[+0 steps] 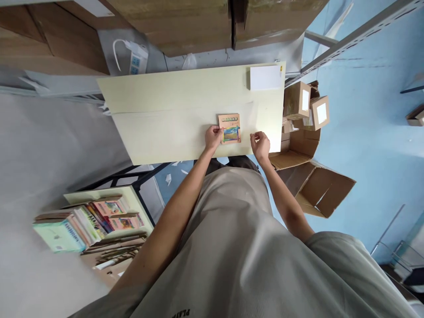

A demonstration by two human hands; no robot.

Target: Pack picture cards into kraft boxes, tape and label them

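Note:
A small orange-pink book (230, 129) with a landscape picture on its cover lies on the pale yellow tabletop (172, 92), near the front edge. My left hand (213, 138) pinches the book's left edge between thumb and fingers. To the right of the book, and apart from it, my right hand (261, 145) is held just over the table with its fingers curled together. Whether anything thin is between those fingertips I cannot make out. What looks like a translucent sheet (185, 119) is spread flat on the table around the book.
A white box (265, 78) sits at the table's back right corner. Behind the table are a power strip (138, 58) and large cartons (179, 26). Open cardboard boxes (318, 190) stand on the right. Stacked books (89, 221) fill a low stand on the left.

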